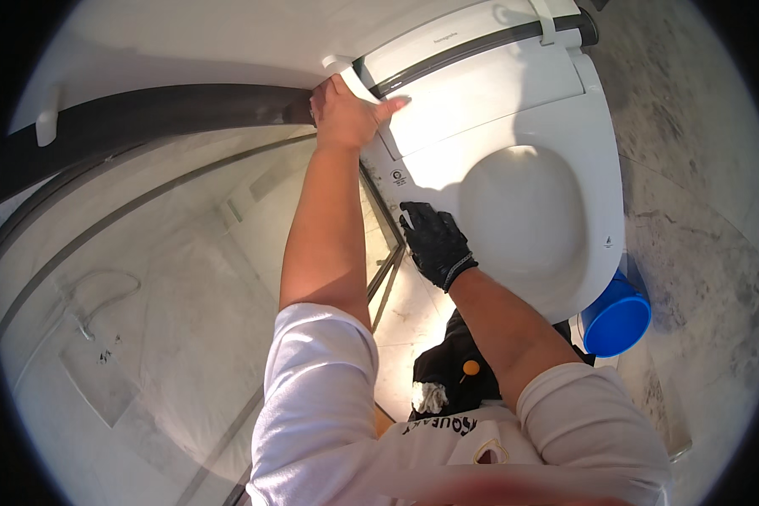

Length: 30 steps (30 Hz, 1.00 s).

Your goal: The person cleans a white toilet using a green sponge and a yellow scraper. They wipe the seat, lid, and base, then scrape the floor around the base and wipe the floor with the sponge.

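Observation:
My bare left hand point(346, 116) braces at the end of a dark rail point(202, 110), its fingers bent over the rail's end. Its thumb stretches out over the corner of a broad white fixture point(438, 177) with a rounded front and a pale oval hollow point(523, 215). In a black glove, my right hand point(437, 243) rests against the fixture's left edge, below some dark specks and a small printed mark. Its fingers are curled, and a small white bit shows at the fingertips. What they hold, if anything, is hidden.
A framed glass panel point(169, 278) takes up the left, with a hose and handset visible through it. A blue bucket point(617, 316) stands by the fixture's front right. A black apron or pouch point(447, 363) hangs at my waist. Grey stone point(691, 253) lies to the right.

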Motion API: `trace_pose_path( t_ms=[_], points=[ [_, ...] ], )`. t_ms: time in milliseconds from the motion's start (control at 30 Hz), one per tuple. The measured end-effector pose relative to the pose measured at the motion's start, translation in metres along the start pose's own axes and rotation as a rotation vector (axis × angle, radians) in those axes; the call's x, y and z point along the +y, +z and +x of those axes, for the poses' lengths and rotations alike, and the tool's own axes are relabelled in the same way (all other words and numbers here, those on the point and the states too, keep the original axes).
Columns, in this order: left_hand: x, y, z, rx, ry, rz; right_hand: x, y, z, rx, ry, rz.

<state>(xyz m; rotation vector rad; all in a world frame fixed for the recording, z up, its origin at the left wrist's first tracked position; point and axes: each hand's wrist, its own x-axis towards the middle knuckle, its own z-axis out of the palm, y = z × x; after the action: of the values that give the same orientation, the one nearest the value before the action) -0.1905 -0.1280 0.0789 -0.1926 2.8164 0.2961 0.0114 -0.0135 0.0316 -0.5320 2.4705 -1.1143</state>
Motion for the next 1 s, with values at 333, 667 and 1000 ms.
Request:
trace_pose_path(
  t_ms=[333, 667, 1000],
  points=[
    [-0.027, 0.042, -0.049, 0.195, 0.142, 0.086, -0.003, -0.009, 0.001, 0.085, -0.039, -0.002],
    [-0.010, 0.086, -0.095, 0.246, 0.070, -0.076, 0.050, -0.095, -0.039, -0.002, 0.003, -0.360],
    [0.046, 0.053, -0.119, 0.469, -0.016, -0.273, 0.145, -0.199, -0.058, 0.190, 0.257, -0.475]
  ],
)
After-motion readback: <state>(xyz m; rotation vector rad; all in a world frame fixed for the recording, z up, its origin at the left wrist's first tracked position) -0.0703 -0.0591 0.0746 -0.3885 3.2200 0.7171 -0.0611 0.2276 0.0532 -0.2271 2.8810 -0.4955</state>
